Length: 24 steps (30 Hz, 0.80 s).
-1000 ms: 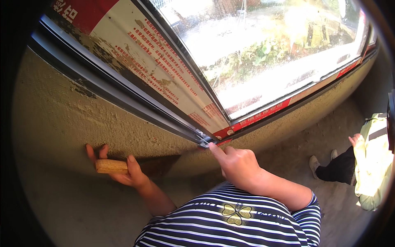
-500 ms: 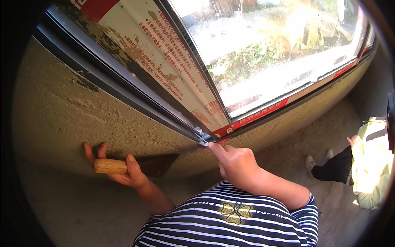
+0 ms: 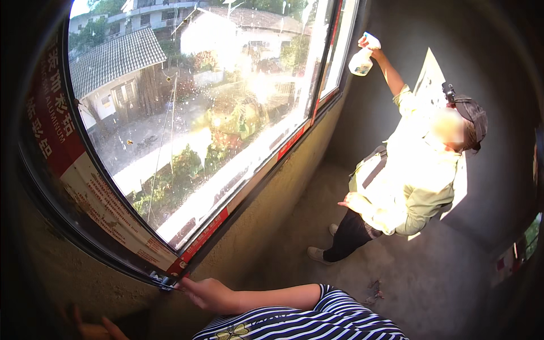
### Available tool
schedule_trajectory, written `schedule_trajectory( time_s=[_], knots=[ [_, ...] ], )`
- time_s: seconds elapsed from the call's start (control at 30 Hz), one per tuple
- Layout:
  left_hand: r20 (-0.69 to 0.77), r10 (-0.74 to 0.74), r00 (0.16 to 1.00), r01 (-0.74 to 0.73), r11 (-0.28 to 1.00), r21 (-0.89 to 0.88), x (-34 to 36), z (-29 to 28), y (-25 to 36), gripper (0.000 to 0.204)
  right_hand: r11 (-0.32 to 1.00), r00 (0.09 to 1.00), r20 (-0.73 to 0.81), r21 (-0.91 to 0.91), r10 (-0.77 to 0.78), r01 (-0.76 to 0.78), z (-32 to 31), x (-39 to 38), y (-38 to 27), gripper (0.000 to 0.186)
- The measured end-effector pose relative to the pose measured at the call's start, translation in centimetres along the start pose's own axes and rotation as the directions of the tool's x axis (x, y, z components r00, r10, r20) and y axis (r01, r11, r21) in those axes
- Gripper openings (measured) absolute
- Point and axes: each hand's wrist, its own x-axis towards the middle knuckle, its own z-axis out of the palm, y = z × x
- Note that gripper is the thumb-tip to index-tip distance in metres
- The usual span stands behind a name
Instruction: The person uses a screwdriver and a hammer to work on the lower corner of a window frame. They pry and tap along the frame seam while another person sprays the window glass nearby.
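Note:
My right hand (image 3: 207,296) reaches to the bottom corner of the window frame (image 3: 120,231), its fingers drawn together at the end of the dark track. Whatever they pinch there is too small to make out. Beside the fingertips lies a crumpled scrap of clear film (image 3: 161,279). My left hand (image 3: 96,328) is low at the left edge, dim and partly cut off. The wooden-handled scraper it holds hardly shows in the shadow; its dark blade blends into the wall.
At right a person (image 3: 408,175) in a light shirt and dark cap raises a spray bottle (image 3: 361,62) toward the glass (image 3: 226,113). Protective printed film (image 3: 102,195) covers the frame. A rough wall (image 3: 255,243) runs below the window, above a concrete floor (image 3: 391,266).
The view has swung right and up, bringing the person and spray bottle into sight. My right hand stays at the frame corner. My left hand has slipped to the picture's lower edge.

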Motion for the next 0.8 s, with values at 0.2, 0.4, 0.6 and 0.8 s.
schedule_trajectory(
  time_s=[0.2,0.4,0.6,0.8],
  knots=[
    [0.02,0.022,1.0,-0.025,0.985,0.168,1.2,-0.7,1.8,0.05,0.98,0.962,-0.191,-0.004,-0.194,0.197,0.9,0.4,0.2,0.026],
    [0.057,0.109,0.992,-0.12,0.952,0.283,0.1,-0.5,-0.5,0.045,0.996,0.988,-0.153,0.084,0.011,0.002,2.5,0.7,0.6,0.017],
    [0.12,0.005,0.993,-0.04,0.958,0.284,-3.5,0.3,-4.4,0.05,0.993,0.984,-0.15,0.078,0.099,-0.088,3.2,-0.2,1.1,0.014],
    [0.068,0.037,0.997,-0.048,0.982,0.181,-2.2,0.4,-3.0,0.049,0.988,0.969,-0.205,0.101,0.138,-0.119,3.8,-0.6,0.4,0.017]
  ],
)
